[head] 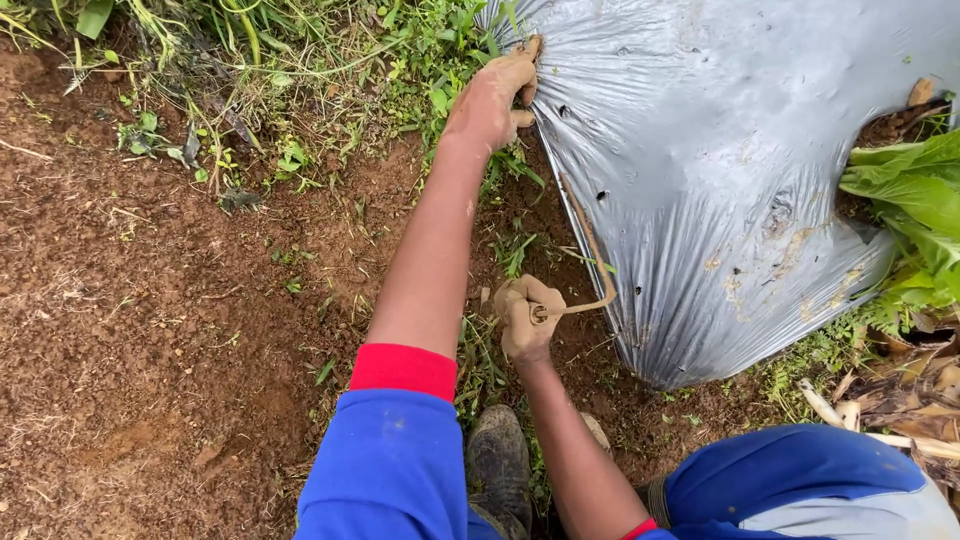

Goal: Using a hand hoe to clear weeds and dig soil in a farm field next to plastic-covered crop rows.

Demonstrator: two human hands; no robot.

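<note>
Left hand (490,100), upper centre, is pinching the edge of the grey plastic sheet (720,170) against the weeds. Right hand (527,318), mid-frame, is closed around a thin curved stick (592,262) running along the sheet's border. Best kept: sheet taut, stick low at the edge, tearing looks likely otherwise.

Bare reddish-brown soil ground (150,320) is carrying a crinkled silver-grey plastic mulch sheet (720,180), which is lying directly on it beside patchy green weeds (300,90), with broad green leaves (915,200) lying at the sheet's right edge.
</note>
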